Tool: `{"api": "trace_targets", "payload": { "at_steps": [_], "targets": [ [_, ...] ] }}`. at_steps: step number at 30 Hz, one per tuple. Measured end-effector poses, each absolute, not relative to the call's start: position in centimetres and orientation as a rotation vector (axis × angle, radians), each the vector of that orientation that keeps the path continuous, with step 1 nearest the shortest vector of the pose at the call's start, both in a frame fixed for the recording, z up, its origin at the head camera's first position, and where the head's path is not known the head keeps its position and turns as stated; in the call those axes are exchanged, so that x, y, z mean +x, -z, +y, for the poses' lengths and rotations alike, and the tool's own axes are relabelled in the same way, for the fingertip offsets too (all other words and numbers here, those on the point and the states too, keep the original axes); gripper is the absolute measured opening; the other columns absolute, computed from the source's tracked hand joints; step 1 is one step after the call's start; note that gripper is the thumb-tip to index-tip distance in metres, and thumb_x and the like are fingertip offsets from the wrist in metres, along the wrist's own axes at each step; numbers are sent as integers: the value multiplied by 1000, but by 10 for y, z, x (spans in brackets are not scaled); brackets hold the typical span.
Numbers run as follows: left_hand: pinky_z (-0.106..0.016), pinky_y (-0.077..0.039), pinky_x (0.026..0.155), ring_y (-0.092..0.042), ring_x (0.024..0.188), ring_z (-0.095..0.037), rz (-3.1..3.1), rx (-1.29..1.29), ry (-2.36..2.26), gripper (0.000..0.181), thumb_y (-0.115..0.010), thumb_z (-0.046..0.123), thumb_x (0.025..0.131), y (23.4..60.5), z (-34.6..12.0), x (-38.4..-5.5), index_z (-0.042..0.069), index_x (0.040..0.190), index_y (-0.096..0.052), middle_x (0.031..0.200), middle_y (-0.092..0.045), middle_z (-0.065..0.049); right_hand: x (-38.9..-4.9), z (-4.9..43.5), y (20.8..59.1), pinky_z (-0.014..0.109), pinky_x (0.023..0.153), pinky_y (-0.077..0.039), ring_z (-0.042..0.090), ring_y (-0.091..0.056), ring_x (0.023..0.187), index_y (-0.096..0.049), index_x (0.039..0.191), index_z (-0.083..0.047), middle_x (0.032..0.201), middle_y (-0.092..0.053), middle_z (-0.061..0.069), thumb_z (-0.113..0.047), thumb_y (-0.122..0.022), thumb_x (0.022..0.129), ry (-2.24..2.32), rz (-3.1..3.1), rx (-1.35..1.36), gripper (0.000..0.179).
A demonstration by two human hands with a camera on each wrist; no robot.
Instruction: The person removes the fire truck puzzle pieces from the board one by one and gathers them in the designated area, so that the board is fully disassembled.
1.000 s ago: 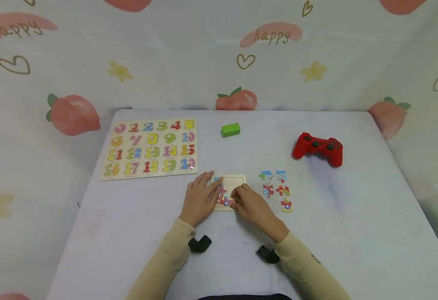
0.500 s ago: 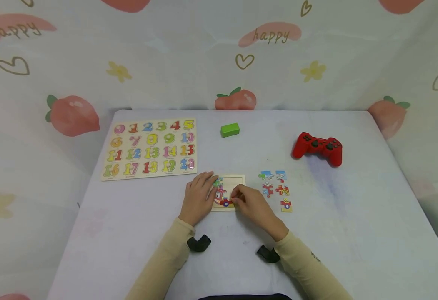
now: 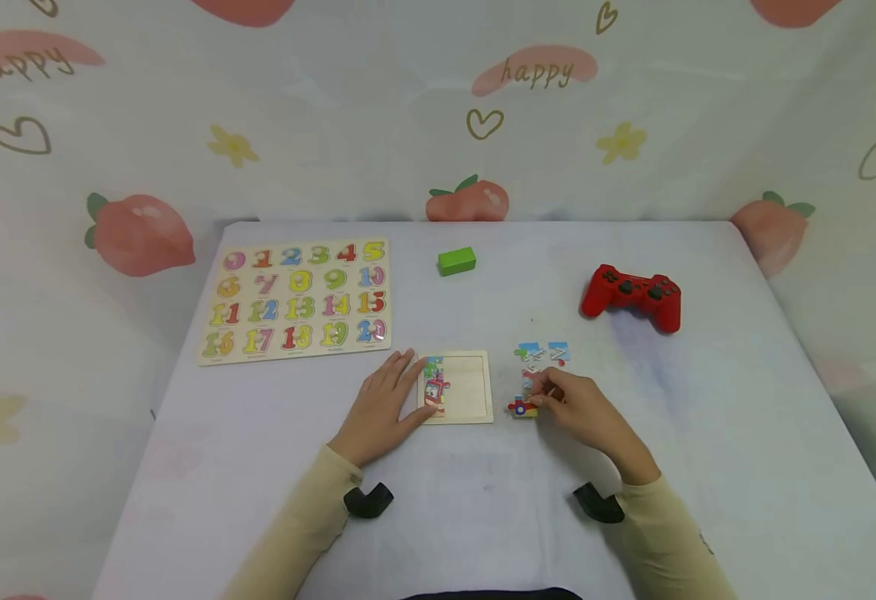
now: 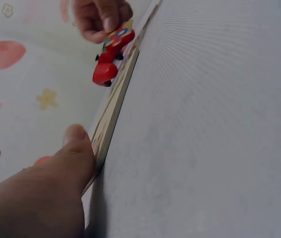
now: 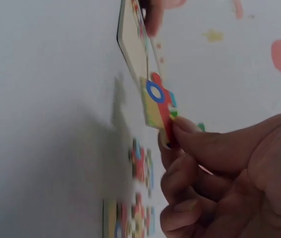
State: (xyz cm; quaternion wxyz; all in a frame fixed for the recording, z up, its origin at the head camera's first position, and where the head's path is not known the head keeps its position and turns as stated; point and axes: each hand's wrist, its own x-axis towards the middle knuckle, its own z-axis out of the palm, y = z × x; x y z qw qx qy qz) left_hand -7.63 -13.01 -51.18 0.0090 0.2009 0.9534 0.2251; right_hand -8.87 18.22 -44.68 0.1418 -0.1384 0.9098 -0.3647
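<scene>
A small wooden puzzle board (image 3: 471, 387) lies in front of me, with picture pieces (image 3: 434, 385) along its left side. My left hand (image 3: 377, 417) rests at the board's left edge, fingers straight and spread, its thumb at the lower left corner. My right hand (image 3: 588, 412) is to the right of the board. Between thumb and forefinger it pinches a puzzle piece (image 5: 155, 101), red and yellow with a blue ring, raised above the table in the right wrist view. Several loose puzzle pieces (image 3: 558, 352) lie beyond that hand, which partly hides them.
A number board (image 3: 298, 300) with coloured numerals lies at the back left. Behind the puzzle is a green block (image 3: 457, 262). To the back right sits a red game controller (image 3: 631, 297). A patterned cloth (image 3: 332, 108) hangs behind the white table (image 3: 438, 517).
My right hand has lifted the puzzle piece off the board's lower middle and carried it right, above the loose pieces. My left hand has shifted slightly left, uncovering the board's left column.
</scene>
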Motion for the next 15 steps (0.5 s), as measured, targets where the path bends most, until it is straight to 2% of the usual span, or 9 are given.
{"api": "trace_targets", "payload": {
  "at_steps": [3, 7, 10, 15],
  "targets": [
    [-51, -26, 111, -15, 147, -25, 2973, 689, -689, 79, -51, 60, 91, 511, -134, -76, 17, 152, -27, 158, -23, -4, -85, 196, 450, 23, 64, -46, 13, -53, 73, -61, 89, -11, 81, -63, -3, -8, -68, 88, 1023, 2615, -399, 7],
    [-49, -23, 112, -10, 148, -22, 2954, 736, -622, 84, -50, 66, 87, 512, -138, -76, 21, 153, -24, 161, -16, -1, -83, 199, 455, 23, 67, -48, 13, -54, 77, -61, 90, -11, 83, -63, -4, -9, -69, 87, 1033, 2614, -419, 8],
    [-47, -20, 114, -7, 148, -19, 2934, 764, -590, 85, -49, 69, 86, 513, -139, -77, 23, 153, -24, 162, -12, 1, -82, 198, 458, 23, 67, -48, 13, -53, 76, -62, 91, -10, 83, -63, -4, -8, -69, 87, 1040, 2639, -407, 9],
    [-47, -22, 113, -9, 148, -18, 2934, 772, -590, 84, -50, 69, 86, 516, -138, -79, 24, 153, -25, 161, -13, 3, -80, 197, 459, 24, 66, -47, 14, -52, 77, -63, 93, -8, 85, -63, -2, -7, -71, 85, 1025, 2690, -384, 12]
  ]
}}
